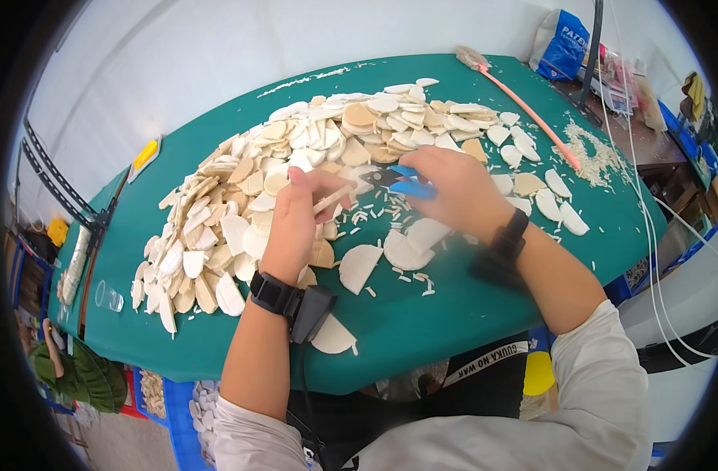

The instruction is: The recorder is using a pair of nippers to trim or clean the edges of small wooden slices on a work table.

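Observation:
My left hand (305, 206) is closed, pinching a thin, flat, cream-coloured piece (335, 199) by its edge. My right hand (457, 188) wraps round the blue handles of small cutting pliers (411, 187). Their metal jaws point left and lie close to the piece; whether they touch it I cannot tell. Beyond both hands spreads a big heap of flat half-round pieces (296, 133), white and beige. Short white offcuts (386, 206) are scattered beneath the pliers. Nearer to me lie loose white half-round pieces (361, 267), one of them by my left wrist.
A green cloth (453, 306) covers the table. At the right lies a brush with a pink handle (531, 114) beside a pile of offcuts (590, 157). A clear cup (107, 297) lies at the left. White cables (649, 228) hang on the right. Blue bins (184, 424) stand below the near edge.

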Demonstrator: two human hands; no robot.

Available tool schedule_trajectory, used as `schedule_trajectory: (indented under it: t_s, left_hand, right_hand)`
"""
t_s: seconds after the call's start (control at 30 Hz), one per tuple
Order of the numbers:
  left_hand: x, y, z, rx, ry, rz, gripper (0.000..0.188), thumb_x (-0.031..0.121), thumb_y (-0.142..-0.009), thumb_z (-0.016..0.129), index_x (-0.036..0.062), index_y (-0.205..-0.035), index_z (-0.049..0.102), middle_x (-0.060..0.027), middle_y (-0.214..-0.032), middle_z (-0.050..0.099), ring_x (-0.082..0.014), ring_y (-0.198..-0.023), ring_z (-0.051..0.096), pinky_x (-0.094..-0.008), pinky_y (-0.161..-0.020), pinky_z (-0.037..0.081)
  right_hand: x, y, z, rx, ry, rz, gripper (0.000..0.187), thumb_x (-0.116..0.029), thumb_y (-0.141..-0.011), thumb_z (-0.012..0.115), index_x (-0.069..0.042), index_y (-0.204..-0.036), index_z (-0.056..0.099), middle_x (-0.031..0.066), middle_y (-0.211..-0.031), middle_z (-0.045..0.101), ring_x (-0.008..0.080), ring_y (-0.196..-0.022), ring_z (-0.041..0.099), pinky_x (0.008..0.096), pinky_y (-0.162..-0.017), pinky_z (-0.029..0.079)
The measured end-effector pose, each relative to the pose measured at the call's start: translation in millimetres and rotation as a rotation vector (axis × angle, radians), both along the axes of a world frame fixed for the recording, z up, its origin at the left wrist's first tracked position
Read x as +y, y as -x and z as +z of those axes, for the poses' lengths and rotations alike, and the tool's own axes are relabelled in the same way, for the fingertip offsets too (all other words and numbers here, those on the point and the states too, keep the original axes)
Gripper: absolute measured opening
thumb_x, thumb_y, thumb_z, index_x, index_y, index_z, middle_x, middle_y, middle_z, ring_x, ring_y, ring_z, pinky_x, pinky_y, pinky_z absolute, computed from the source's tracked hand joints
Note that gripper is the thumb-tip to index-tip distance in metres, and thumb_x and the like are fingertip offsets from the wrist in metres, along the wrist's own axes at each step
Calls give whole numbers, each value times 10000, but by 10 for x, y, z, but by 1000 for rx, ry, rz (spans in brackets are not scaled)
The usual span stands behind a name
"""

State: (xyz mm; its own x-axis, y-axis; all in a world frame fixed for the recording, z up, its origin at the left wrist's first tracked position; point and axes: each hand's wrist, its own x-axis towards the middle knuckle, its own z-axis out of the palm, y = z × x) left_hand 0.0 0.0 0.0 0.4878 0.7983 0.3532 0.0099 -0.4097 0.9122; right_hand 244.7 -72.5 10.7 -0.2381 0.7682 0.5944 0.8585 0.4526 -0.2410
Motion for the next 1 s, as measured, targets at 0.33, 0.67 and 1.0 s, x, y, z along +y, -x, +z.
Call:
schedule_trajectory:
  t_s: [0.33,0.67,1.0]
  left_hand:
    - [-114,-43,85,-31,382,-113,928,750,-1002,43,52,-1005,654,-54,-776,652,-103,-662,544,-217,-592,381]
    - [-145,-54,127,86,324,-75,929,733,-1003,3,70,-1066,650,-50,-776,645,-103,-719,561,-228,-619,378]
    - [-68,53,26,70,23,-91,780,627,-1077,156,38,-1122,665,-48,-827,634,-135,-764,546,-275,-674,400]
  right_hand:
    - [-6,14,61,-115,-194,219,444,-186,-730,818,-91,-1122,635,79,-1035,635,291,-1034,604,411,-895,444]
    - [10,14,51,-115,-166,217,455,-165,-706,814,-93,-1117,630,84,-1027,617,295,-1042,592,413,-898,430]
    - [28,26,33,-143,-183,191,336,-162,-744,804,-90,-1017,622,60,-849,592,280,-841,620,416,-717,486]
